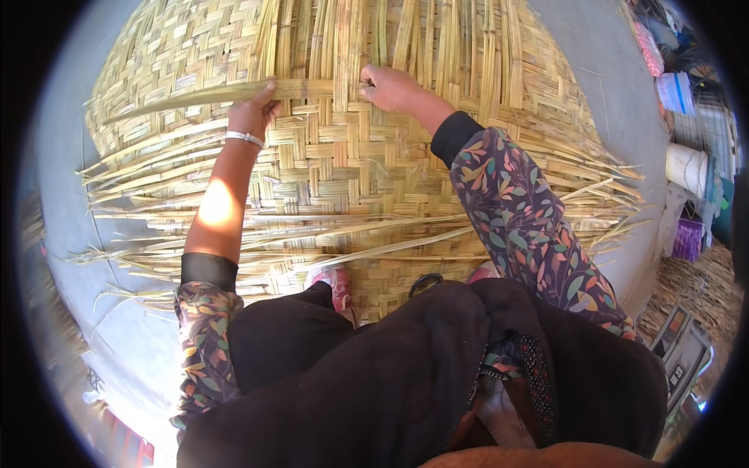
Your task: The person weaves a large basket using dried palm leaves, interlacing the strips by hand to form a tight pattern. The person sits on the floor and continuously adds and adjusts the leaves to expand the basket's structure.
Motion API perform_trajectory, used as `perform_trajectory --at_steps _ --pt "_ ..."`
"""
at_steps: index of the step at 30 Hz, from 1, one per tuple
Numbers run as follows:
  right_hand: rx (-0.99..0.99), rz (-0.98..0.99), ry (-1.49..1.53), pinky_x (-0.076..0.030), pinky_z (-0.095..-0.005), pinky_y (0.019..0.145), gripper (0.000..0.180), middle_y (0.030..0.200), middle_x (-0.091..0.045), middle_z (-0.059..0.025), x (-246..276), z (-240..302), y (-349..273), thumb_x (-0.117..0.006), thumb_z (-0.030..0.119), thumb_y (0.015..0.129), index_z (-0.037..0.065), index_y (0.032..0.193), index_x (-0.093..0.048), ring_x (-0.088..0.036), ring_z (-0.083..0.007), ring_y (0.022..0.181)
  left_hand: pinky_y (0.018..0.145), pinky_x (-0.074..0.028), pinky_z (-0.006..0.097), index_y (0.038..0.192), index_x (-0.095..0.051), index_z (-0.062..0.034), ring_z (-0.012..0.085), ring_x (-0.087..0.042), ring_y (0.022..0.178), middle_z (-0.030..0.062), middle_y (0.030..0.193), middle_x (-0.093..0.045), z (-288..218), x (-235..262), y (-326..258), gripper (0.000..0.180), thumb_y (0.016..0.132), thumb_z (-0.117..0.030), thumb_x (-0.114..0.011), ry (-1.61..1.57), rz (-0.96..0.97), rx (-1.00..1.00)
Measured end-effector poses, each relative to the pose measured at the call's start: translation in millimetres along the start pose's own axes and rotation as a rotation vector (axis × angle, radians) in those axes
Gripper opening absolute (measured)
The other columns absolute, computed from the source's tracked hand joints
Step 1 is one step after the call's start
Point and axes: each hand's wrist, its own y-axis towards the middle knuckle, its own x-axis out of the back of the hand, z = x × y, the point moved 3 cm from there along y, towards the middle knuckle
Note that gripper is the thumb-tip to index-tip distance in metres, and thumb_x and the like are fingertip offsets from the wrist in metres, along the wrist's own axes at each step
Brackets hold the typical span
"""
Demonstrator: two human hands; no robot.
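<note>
A large woven mat point(343, 171) of split cane spreads in front of me. My left hand point(252, 115), with a pale bangle at the wrist, is closed on a flat cane strip point(183, 97). This strip lies crosswise over the weave, its tapered end out to the left. Toward the right it reaches a bundle of lengthwise strips point(347, 47) at the middle. Just right of that bundle, my right hand point(388, 87) is closed with curled fingers, level with the strip. What its fingertips grip is hidden. Unwoven lengthwise strips point(445, 39) fan out beyond both hands.
Loose strip ends point(117, 187) stick out along the mat's left side, more point(616, 168) along the right. My shoe point(337, 288) stands on the near part. Grey floor point(601, 70) borders the mat. White buckets point(688, 170) and a purple container point(687, 239) stand at right.
</note>
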Motion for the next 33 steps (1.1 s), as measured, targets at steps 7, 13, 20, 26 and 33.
perform_trajectory --at_steps 7,13,20,26,33 --pt "-0.031 -0.084 -0.156 -0.046 -0.0447 0.075 0.029 0.093 -0.061 -0.017 -13.2 9.0 -3.8 -0.056 0.022 0.086 0.006 0.109 -0.052 -0.059 -0.0355 0.088 0.065 -0.057 0.03 0.101 -0.059 0.0002 0.0207 -0.064 0.075 0.0096 0.09 -0.064 15.9 13.6 -1.6 0.019 0.084 -0.007 -0.066 -0.072 -0.181 0.149" --pt "0.084 -0.449 0.143 -0.048 -0.0423 0.079 0.029 0.104 -0.056 -0.0158 -11.7 7.6 -26.0 -0.061 0.014 0.08 0.002 0.106 -0.055 -0.059 -0.0336 0.092 0.069 -0.058 0.034 0.099 -0.057 0.0002 0.0246 -0.062 0.084 0.0126 0.095 -0.061 9.0 60.0 7.7 0.017 0.088 -0.012 -0.062 -0.329 -0.23 0.101" --pt "0.336 -0.296 -0.029 -0.049 -0.0404 0.079 0.033 0.11 -0.052 -0.0154 -18.2 80.7 -5.0 -0.061 0.017 0.084 0.001 0.111 -0.055 -0.058 -0.0333 0.09 0.081 -0.053 0.041 0.102 -0.056 -0.0064 0.025 -0.061 0.091 0.0108 0.099 -0.061 -3.5 77.4 12.9 0.017 0.092 -0.021 -0.055 -0.434 -0.142 0.083" --pt "0.023 -0.03 -0.057 -0.046 -0.0449 0.068 0.028 0.082 -0.06 -0.0097 -10.1 103.8 12.6 -0.061 0.034 0.082 0.007 0.087 -0.065 -0.06 -0.0305 0.078 0.089 -0.05 0.039 0.106 -0.054 -0.0039 0.026 -0.058 0.103 0.0151 0.11 -0.06 -39.2 61.1 16.6 0.025 0.096 -0.025 -0.047 -0.3 0.24 -0.04" --pt "0.002 -0.371 0.009 -0.044 -0.0425 0.058 0.029 0.066 -0.059 -0.0103 -21.1 89.9 18.4 -0.061 0.035 0.082 0.007 0.078 -0.064 -0.058 -0.0297 0.062 0.091 -0.049 0.036 0.104 -0.054 -0.0017 0.0253 -0.057 0.108 0.0173 0.113 -0.059 -55.9 -3.3 25.4 0.026 0.095 -0.024 -0.047 -0.075 0.389 0.026"
